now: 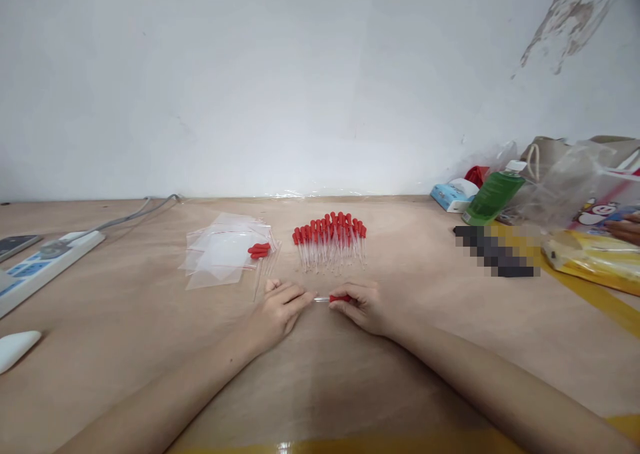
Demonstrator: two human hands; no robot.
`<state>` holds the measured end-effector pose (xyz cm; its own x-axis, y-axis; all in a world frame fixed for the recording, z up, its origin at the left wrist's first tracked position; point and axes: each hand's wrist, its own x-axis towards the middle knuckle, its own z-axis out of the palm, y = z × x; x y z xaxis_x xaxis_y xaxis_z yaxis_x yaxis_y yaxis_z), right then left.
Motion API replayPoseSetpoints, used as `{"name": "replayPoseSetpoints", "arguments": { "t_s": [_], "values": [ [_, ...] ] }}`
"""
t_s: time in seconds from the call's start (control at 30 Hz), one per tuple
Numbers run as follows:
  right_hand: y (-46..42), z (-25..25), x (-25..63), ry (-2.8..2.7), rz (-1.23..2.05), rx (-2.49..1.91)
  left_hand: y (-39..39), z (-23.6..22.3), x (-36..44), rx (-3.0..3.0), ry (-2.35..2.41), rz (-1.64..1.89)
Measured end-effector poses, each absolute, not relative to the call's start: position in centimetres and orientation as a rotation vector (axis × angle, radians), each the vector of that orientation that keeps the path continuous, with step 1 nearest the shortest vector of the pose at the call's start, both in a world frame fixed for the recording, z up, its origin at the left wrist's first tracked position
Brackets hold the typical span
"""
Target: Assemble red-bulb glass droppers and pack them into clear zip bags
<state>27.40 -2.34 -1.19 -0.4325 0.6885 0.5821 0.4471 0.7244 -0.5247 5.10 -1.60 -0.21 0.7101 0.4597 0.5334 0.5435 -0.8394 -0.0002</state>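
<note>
Low over the middle of the table, my left hand (283, 309) is closed around a clear glass dropper tube (321, 299). At the tube's other end my right hand (364, 305) pinches a red rubber bulb (339, 298), which meets the tube; how deep the tube sits inside is hidden. Just beyond my hands lies a fan of droppers (330, 241) with red bulbs at their far ends. Left of it are several loose red rubber bulbs (259, 250) on clear zip bags (220, 251), and a few bare glass tubes (267, 267) beside them.
On the left are a power strip (55, 267) with a grey cable, a phone (17, 245) and a white object (17, 349). To the right stand a tissue pack (453, 195), a green bottle (495, 194), plastic bags (565, 181) and a yellow packet (595, 259). Part of another hand (626, 229) shows there.
</note>
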Motion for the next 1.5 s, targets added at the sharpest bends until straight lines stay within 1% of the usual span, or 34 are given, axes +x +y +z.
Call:
{"name": "replayPoseSetpoints", "arguments": {
  "t_s": [0.43,0.53,0.67,0.73,0.8,0.87,0.93,1.0,1.1,1.3,1.5],
  "values": [
    [-2.0,-0.7,26.9,-2.231,0.333,-0.781,-1.6,-0.9,5.7,-2.805,-0.867,-0.827],
    [-1.7,-0.1,26.7,-2.147,0.465,-0.804,-1.7,-0.5,6.1,-2.841,-0.984,-0.928],
    [-1.6,0.3,25.8,-1.73,0.819,-0.851,-2.2,0.4,6.7,-2.92,-1.123,-1.101],
    [-1.3,0.6,25.8,-1.54,0.995,-0.869,-2.3,0.9,6.6,-2.954,-1.121,-1.09],
    [-0.4,1.2,26.6,-1.432,1.055,-0.911,-2.0,1.3,5.9,-2.907,-1.161,-1.025],
    [1.4,2.0,28.4,-1.378,0.97,-1.028,-1.0,1.5,4.8,-2.738,-1.276,-0.984],
    [4.0,2.7,30.9,-1.302,0.786,-1.253,0.5,1.4,3.1,-2.519,-1.396,-0.989],
    [6.7,2.8,33.3,-1.293,0.55,-1.568,2.3,1.0,1.3,-2.38,-1.495,-0.94],
    [10.0,1.5,35.6,-1.25,0.451,-1.736,4.5,0.1,-1.0,-2.288,-1.554,-0.893],
    [11.5,-1.9,35.6,-1.346,0.422,-1.804,6.1,-1.3,-2.5,-2.389,-1.507,-0.896],
    [10.5,-2.7,36.4,-1.366,0.332,-1.744,5.7,-1.0,-1.8,-2.45,-1.664,-0.808]
  ]
}}
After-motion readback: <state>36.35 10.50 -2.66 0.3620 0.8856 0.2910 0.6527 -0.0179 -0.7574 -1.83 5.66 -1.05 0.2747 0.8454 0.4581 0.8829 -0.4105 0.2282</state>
